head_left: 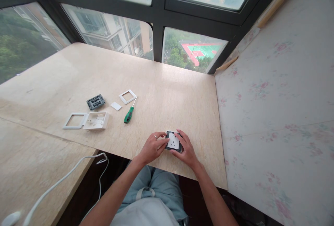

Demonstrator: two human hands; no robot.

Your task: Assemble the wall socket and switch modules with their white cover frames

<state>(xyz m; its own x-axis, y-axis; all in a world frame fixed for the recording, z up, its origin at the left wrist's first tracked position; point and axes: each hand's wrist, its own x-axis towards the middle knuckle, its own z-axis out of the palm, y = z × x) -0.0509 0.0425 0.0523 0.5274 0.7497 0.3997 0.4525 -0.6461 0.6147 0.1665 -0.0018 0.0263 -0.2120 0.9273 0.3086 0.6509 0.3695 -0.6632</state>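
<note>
While one slotted wall-socket module (173, 140) is gripped near the countertop's front edge by two hands, its left edge is pinched between the thumb and fingers of the left hand (153, 145), and its right side is spanned by the half-curled right hand (185, 148). Whether it is borne by the countertop (174, 100) cannot be told. One ring (156, 136) is worn on the left hand. To the left, one green-handled screwdriver (128, 115), one small white plate (116, 106), one dark grey switch module (95, 102) and one white mounting box (105, 121) are laid out. Two white faceplate frames are counted: one just beside the screwdriver tip (123, 99), one against the box (73, 127). One white cable (65, 174) is draped at lower left.
</note>
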